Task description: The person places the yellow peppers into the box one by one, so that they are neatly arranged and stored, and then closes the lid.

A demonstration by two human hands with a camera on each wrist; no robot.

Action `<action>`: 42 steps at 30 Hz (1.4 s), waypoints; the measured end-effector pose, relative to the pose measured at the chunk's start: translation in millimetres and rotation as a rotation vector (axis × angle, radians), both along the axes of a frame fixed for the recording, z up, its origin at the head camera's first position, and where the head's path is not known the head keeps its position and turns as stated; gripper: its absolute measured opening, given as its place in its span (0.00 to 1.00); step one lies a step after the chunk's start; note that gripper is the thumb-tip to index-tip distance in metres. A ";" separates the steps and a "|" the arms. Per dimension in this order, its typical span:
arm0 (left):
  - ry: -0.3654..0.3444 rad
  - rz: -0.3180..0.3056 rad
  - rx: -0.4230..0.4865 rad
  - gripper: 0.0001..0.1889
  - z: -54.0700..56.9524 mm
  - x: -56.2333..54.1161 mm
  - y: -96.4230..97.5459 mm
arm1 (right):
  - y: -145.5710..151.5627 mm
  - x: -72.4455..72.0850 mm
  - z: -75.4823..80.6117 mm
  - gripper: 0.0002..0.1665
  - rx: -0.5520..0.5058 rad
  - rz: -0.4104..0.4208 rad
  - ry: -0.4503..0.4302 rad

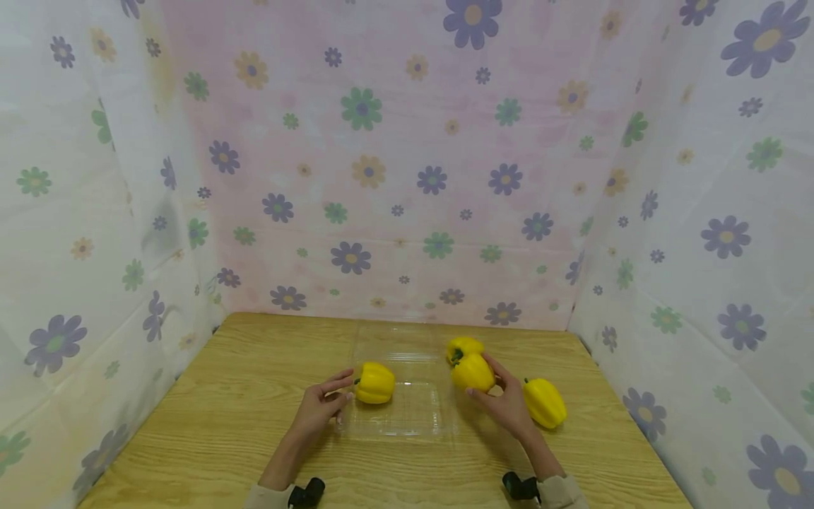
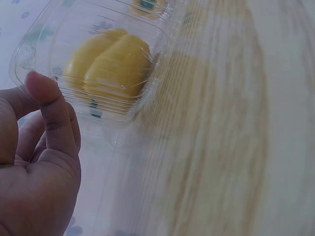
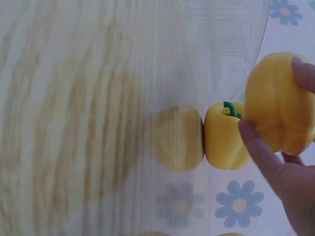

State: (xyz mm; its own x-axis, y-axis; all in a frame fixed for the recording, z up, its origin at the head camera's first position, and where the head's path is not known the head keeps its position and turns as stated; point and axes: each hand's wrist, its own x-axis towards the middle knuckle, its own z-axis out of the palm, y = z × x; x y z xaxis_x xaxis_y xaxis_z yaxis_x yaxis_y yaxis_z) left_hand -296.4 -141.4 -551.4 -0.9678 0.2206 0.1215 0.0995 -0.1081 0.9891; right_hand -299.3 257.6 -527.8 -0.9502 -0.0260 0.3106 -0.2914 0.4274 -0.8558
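A clear container (image 1: 416,416) lies at the middle of the worktop (image 1: 222,417), its lid (image 1: 394,345) folded open toward the back edge. One yellow pepper (image 1: 376,383) sits in its left part. The left hand (image 1: 320,404) has loosely bent fingers at the left rim (whether they pinch it, I cannot tell). The right hand (image 1: 506,404) grips a second pepper (image 1: 473,375) between thumb and fingers, raised off the surface. A third pepper (image 1: 459,348) stands behind; a fourth pepper (image 1: 545,403) lies nearer the right edge. The step looks like loading – the next move probably calls for carrying leftward, then lowering beside the first.
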 end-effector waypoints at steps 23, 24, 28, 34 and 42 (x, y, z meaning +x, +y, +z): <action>-0.009 0.007 -0.017 0.22 -0.5 -1.6 -0.6 | -14.7 -3.2 2.2 0.47 -0.188 0.218 0.096; -0.008 0.007 -0.018 0.22 -0.5 -1.4 -0.6 | -15.7 -3.2 2.2 0.47 -0.190 0.224 0.101; -0.008 0.013 -0.018 0.22 -1.1 -0.8 -0.6 | -19.8 -3.0 2.1 0.47 -0.193 0.246 0.100; 0.006 0.012 -0.021 0.23 -2.2 -1.0 -0.5 | -27.2 -2.9 1.7 0.46 -0.179 0.292 0.124; 0.015 -0.001 -0.019 0.24 -3.8 -2.4 -0.9 | -34.3 -3.2 0.2 0.47 -0.177 0.329 0.147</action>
State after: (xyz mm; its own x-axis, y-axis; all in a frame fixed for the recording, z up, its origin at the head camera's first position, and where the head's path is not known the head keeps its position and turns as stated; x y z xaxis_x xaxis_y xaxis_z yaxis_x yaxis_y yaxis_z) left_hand -298.7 -142.3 -555.2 -0.9657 0.2237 0.1320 0.1144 -0.0899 0.9894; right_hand -302.5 223.3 -527.6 -0.8453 -0.2550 0.4696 -0.5129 0.1405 -0.8469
